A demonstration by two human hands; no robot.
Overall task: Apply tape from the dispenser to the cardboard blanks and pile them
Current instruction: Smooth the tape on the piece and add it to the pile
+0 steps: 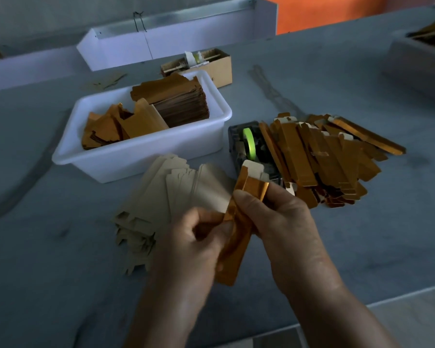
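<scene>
A folded gold cardboard blank (236, 237) is being held above the near part of the grey bench (48, 259) by both hands. The fingers of the left hand (194, 244) are being curled around its left edge, while the right hand (279, 222) is clamping it from the right, thumb pressed on the gold face. Just beyond the left hand, a fanned stack of flat blanks (161, 204) is lying pale side up on the bench. Beyond the right hand, the dark tape dispenser (251, 146) — a green roll (249, 143) set in it — is standing just beside a heap of folded gold blanks (324, 159) on its right. Further left, a white tub (136, 156) is holding more gold blanks. Farther still, a small cardboard box (222, 67) and a white trough (176, 43) are being seen.
</scene>
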